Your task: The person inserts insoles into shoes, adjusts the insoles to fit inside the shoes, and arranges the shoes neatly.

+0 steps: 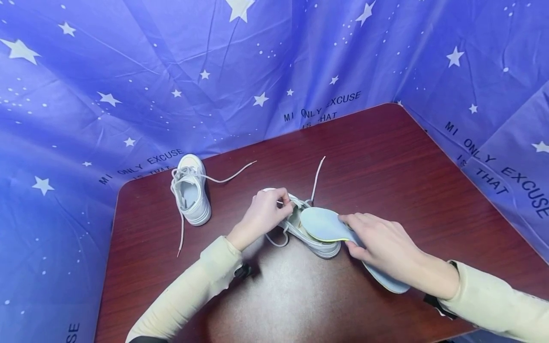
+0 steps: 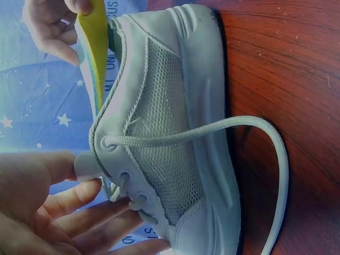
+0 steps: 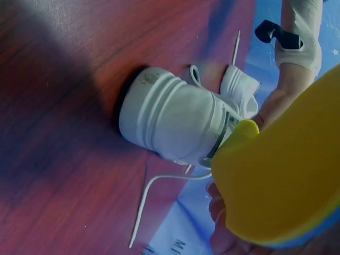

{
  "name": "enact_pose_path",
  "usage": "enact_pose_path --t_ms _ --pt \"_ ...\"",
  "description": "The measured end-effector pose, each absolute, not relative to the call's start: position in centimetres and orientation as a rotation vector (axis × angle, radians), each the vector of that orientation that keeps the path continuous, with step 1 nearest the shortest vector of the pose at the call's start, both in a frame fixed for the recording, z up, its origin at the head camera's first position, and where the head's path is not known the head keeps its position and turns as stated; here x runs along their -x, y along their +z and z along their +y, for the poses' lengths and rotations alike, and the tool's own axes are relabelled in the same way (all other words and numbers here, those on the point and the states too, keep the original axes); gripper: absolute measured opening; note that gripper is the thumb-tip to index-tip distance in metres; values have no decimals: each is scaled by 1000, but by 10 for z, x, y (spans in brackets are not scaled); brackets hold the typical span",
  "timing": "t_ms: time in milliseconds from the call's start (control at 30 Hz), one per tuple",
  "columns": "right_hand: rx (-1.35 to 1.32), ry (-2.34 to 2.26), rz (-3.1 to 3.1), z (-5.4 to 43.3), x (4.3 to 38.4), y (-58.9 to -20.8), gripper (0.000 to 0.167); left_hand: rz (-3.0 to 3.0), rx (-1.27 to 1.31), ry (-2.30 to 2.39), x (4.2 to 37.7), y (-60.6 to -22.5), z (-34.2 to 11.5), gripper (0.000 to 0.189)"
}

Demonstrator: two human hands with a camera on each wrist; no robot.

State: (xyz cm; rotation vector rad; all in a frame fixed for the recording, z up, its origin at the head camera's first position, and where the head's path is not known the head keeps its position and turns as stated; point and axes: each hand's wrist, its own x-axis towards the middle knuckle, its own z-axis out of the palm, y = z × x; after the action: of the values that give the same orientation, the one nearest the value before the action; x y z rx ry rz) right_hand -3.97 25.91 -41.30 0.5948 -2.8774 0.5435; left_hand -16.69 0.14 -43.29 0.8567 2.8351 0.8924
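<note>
A white lace-up shoe (image 1: 322,247) stands on the table, its lace ends hanging loose. My left hand (image 1: 262,213) pinches the shoe's tongue (image 2: 87,166) between thumb and forefinger. An insole (image 1: 324,225), pale blue-grey on top with a yellow underside, is gripped around its middle by my right hand (image 1: 388,240). One rounded end of the insole lies over the shoe's opening, while the other end sticks out behind the heel. The left wrist view shows that front end at the collar; how far it reaches inside is hidden.
The second white shoe (image 1: 192,190) stands at the table's back left, laces spread beside it. A loose lace (image 2: 265,138) trails from the near shoe onto the brown table (image 1: 377,157). Blue star-printed cloth (image 1: 171,57) hangs along the back and sides.
</note>
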Motion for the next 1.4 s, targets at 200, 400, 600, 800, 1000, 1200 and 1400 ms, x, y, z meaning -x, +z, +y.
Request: enact_pose_path --t_ms 200,400,600,800,1000,1200,1400 --pt "-658 505 -2905 252 43 -408 43 2863 -883 906 165 -434 3 9" --pt "-749 441 -2914 241 50 -400 26 2856 -877 907 164 -433 3 8" --pt "-844 421 -2966 235 67 -393 25 2851 -881 905 164 -432 3 8" --pt "-906 472 -3004 232 78 -392 25 2845 -895 902 164 -431 3 9" --pt "-933 548 -3034 228 86 -394 28 2835 -876 885 163 -432 3 8" --pt "-933 513 -3035 219 90 -398 34 2828 -874 873 161 -434 3 8" --pt "-883 264 -3073 211 83 -401 47 2828 -891 888 160 -433 3 8"
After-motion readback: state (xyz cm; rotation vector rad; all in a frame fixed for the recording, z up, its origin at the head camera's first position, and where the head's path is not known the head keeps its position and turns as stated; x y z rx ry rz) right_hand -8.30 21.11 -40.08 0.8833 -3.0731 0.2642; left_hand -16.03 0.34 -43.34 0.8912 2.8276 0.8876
